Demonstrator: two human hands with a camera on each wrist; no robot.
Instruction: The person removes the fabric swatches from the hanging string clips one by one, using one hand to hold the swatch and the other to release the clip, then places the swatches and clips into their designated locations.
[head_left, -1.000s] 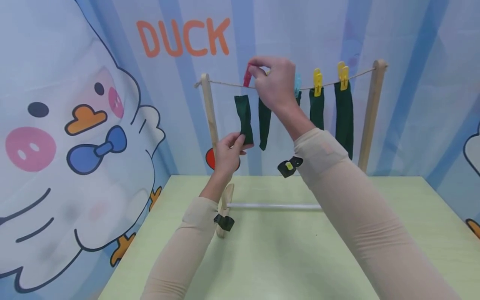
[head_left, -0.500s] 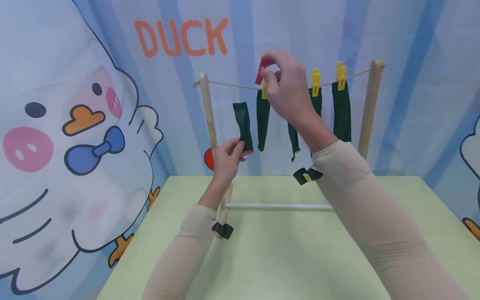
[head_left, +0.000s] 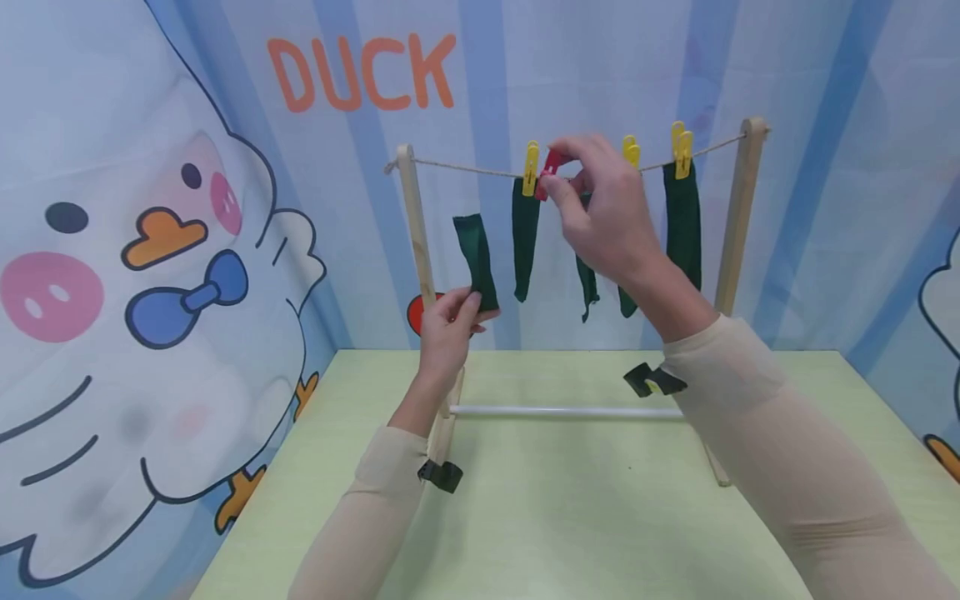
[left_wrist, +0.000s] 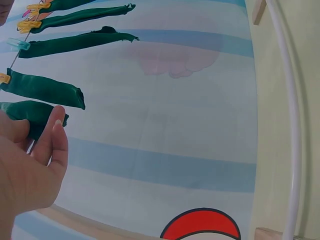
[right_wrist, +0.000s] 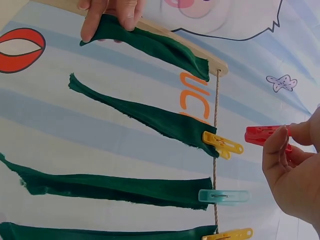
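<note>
Low on a green cloth strip point(head_left: 477, 262), my left hand point(head_left: 442, 337) pinches it between thumb and fingers. The strip stands up from my grip, its top edge below the twine line point(head_left: 472, 172) and apart from it. My right hand point(head_left: 611, 208) pinches a red clothespin point(right_wrist: 263, 134); the right wrist view shows this clothespin off the twine. Nearest to it, a yellow clothespin point(head_left: 531, 167) clips another green strip point(head_left: 526, 242) to the line. A teal clothespin point(right_wrist: 222, 196) holds a further strip, mostly behind my right hand in the head view.
Wooden posts point(head_left: 415, 225) carry the line at both ends, joined low down by a white rod point(head_left: 562, 412). More yellow clothespins point(head_left: 682, 154) hold strips at the right. The rack stands on a pale green table point(head_left: 585, 517) before a duck-print backdrop point(head_left: 360, 225).
My right hand has carried the red clothespin rightward, from above the held strip at the line to beside the yellow clothespin. My left hand has lowered its strip slightly and shifted a little left.
</note>
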